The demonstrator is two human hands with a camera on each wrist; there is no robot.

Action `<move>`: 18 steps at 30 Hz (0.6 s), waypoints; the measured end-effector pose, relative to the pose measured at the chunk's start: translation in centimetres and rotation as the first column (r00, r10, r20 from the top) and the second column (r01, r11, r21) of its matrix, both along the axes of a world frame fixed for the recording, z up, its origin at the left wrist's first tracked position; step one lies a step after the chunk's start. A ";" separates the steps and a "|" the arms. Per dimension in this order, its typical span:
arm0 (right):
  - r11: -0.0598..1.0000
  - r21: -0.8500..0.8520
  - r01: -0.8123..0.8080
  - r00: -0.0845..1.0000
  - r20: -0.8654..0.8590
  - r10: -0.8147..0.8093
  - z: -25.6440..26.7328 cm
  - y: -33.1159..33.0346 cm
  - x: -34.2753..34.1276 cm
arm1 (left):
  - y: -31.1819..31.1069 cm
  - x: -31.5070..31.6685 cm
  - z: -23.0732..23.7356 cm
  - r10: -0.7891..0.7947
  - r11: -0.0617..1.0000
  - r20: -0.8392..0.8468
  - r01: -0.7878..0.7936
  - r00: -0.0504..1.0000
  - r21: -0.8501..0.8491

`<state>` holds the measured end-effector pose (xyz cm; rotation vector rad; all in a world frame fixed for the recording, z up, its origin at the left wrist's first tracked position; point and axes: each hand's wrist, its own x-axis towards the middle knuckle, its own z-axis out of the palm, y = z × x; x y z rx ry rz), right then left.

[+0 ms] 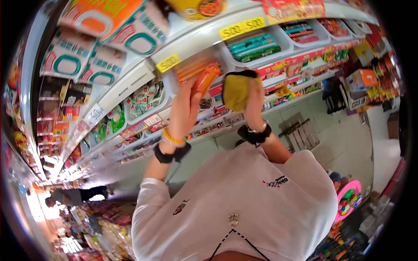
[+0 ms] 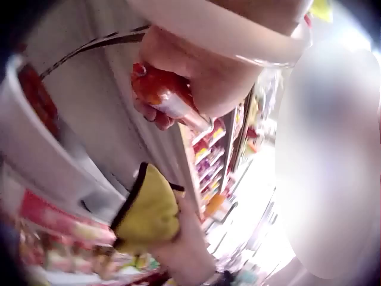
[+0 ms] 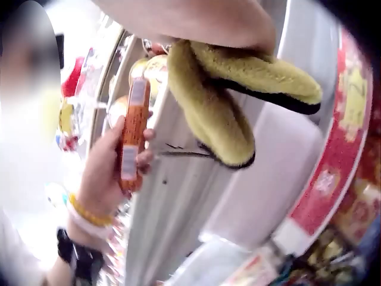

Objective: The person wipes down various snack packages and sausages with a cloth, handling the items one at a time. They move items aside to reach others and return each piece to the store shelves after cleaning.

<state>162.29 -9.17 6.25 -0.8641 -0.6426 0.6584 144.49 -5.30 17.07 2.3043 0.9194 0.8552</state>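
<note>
From where I stand, the person's left hand (image 1: 185, 106) has its fingers wrapped round a long orange tube-shaped snack in shiny plastic (image 1: 205, 79). The snack is by the front of a white plastic tray (image 1: 170, 87) with more orange packs (image 1: 191, 69) in it. I can't tell if it touches the tray. The right hand (image 1: 254, 102) holds a folded, fuzzy yellow-green cloth with black edging (image 1: 235, 92), but its fingertips are hidden.

The shiny wrap looks slick, so I think a loose grip could let the snack slip and drop to the pale tiled floor (image 1: 339, 128). The cloth hangs in floppy flaps, and one could catch on a tray's lip and tug it. Hands going in too fast might also knock packs about.

The white shelf edge above, with its yellow price tag (image 1: 167, 63), hangs over the tray, so going in high could mean bumped knuckles. Beside it sits a white tray of green packs (image 1: 260, 61), so there's little room sideways. The open room is back toward the white shirt (image 1: 244, 191).
</note>
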 end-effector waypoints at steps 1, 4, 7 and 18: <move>0.981 0.149 -0.121 0.891 -0.421 0.173 2.1 -1.1 -0.8 | -1.1 -0.9 -0.1 0.018 0.961 0.215 0.043 0.976 -0.272; 0.936 0.251 -0.248 0.933 -0.200 0.301 7.8 -3.3 -4.5 | -2.9 -3.5 -1.8 0.064 0.675 0.702 0.488 0.709 -0.554; 0.891 0.194 -0.411 0.757 0.617 0.215 8.6 -3.9 -7.1 | -6.6 -3.1 -1.0 0.359 0.713 0.660 0.262 0.660 -0.650; 0.903 -0.046 -0.428 0.900 -0.107 0.422 11.1 -6.8 -11.5 | -12.0 -3.8 -2.2 0.243 0.967 0.286 -0.210 0.927 -0.141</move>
